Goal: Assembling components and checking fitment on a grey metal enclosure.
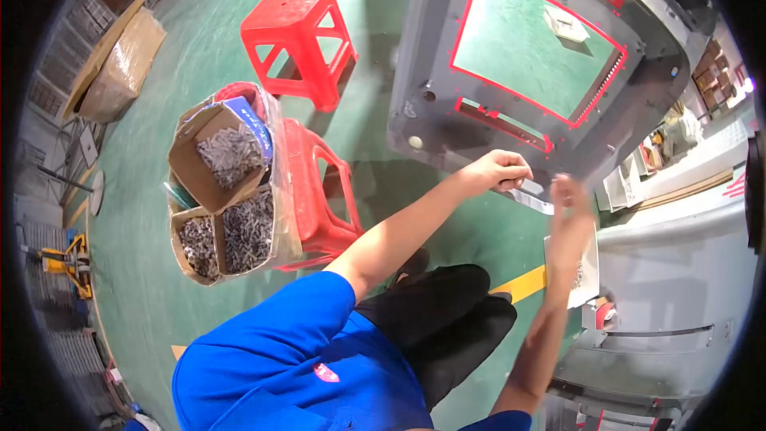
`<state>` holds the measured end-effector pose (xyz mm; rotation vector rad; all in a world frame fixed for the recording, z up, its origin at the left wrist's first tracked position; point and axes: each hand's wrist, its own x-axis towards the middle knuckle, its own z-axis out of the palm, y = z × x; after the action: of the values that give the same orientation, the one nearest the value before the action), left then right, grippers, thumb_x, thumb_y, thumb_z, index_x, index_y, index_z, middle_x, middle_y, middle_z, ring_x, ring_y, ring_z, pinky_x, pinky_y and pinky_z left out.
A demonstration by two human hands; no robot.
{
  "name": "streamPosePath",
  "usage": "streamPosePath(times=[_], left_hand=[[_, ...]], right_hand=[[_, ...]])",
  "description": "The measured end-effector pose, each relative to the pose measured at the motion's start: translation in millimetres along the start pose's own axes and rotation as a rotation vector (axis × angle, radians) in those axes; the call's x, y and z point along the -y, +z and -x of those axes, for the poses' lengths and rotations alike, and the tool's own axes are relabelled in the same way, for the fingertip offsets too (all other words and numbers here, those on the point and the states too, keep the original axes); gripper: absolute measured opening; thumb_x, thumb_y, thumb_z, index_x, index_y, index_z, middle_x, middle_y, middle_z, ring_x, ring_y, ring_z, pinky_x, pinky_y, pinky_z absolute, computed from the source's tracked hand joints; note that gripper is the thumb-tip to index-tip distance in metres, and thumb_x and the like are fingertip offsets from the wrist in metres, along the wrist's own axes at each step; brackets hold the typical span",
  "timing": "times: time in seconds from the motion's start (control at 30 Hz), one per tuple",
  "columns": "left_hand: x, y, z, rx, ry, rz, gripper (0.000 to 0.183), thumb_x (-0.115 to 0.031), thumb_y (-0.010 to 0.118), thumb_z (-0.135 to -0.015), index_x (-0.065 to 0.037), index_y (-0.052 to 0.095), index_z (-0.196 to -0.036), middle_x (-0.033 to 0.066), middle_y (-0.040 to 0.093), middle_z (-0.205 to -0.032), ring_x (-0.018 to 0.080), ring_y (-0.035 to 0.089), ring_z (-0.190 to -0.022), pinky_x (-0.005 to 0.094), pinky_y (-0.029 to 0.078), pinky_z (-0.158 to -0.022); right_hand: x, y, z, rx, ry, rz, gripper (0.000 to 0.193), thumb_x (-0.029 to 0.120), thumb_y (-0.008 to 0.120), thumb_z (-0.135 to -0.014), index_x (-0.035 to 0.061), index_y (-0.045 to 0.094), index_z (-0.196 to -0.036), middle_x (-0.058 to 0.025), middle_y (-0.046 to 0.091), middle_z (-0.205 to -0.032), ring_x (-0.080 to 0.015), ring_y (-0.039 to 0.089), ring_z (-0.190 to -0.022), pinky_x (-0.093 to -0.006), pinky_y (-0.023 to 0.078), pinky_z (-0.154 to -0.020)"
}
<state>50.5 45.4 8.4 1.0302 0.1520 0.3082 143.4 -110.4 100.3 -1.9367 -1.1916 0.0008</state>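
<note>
A large grey panel [435, 116] with red-edged cut-outs stands before me, tilted. My left hand [496, 171] is at its near lower edge, with fingers curled and pressed together; anything in them is too small to make out. Just to the right, my right hand [570, 206] is raised near the same edge, smeared by motion, so its fingers cannot be read. Beneath my right forearm is a white tray [589, 283] with small parts in it.
To my left, an open cardboard box [185, 172] with several compartments of small fasteners rests by a red plastic stool [315, 183]. Another red stool [291, 20] stands farther off. A wrapped carton [124, 64] is at far left. Grey panels [670, 271] lie at right.
</note>
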Motion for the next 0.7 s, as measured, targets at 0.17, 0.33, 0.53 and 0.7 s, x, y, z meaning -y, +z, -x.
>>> streamPosePath(times=[0.17,0.33,0.53,0.7], left_hand=[[-3.8,-7.3,-6.4,-0.07,0.031,-0.092,0.017,-0.018,0.058,-0.091,-0.003,0.063,-0.094,-0.003,0.054,-0.072,0.002,0.041,-0.054,0.0174,0.03,-0.048],[-1.6,-13.0,-18.2,-0.074,0.04,-0.041,0.02,-0.02,0.055,-0.093,-0.002,0.062,-0.094,-0.0033,0.053,-0.068,0.0017,0.039,-0.052,0.0176,0.03,-0.047],[18.1,-13.5,-39.1,-0.379,0.326,-0.309,0.022,-0.019,0.054,-0.092,-0.001,0.064,-0.085,-0.0018,0.047,-0.057,0.0047,0.042,-0.052,0.0218,0.032,-0.047],[45.6,11.7,13.0,-0.447,0.162,-0.125,0.024,-0.022,0.046,-0.096,-0.003,0.06,-0.096,-0.0014,0.049,-0.064,0.0046,0.041,-0.049,0.0206,0.03,-0.042]], right_hand=[[-31.8,53.9,44.0,0.303,-0.152,0.483,0.053,0.01,0.065,-0.076,-0.0016,0.048,-0.125,-0.0172,0.051,-0.128,-0.0327,0.049,-0.117,-0.0403,0.04,-0.098],[-43.2,65.8,46.4,0.168,-0.292,0.505,0.051,0.003,0.061,-0.075,-0.0012,0.049,-0.124,-0.0165,0.05,-0.129,-0.0324,0.047,-0.12,-0.04,0.039,-0.101],[-55.6,84.9,24.3,0.135,-0.262,0.504,0.05,-0.001,0.055,-0.073,-0.0021,0.05,-0.123,-0.0176,0.049,-0.13,-0.0325,0.048,-0.12,-0.04,0.04,-0.101],[-67.1,90.1,9.0,0.135,-0.213,0.537,0.057,0.002,0.058,-0.073,-0.0004,0.045,-0.129,-0.0168,0.046,-0.134,-0.0326,0.042,-0.126,-0.04,0.035,-0.106]])
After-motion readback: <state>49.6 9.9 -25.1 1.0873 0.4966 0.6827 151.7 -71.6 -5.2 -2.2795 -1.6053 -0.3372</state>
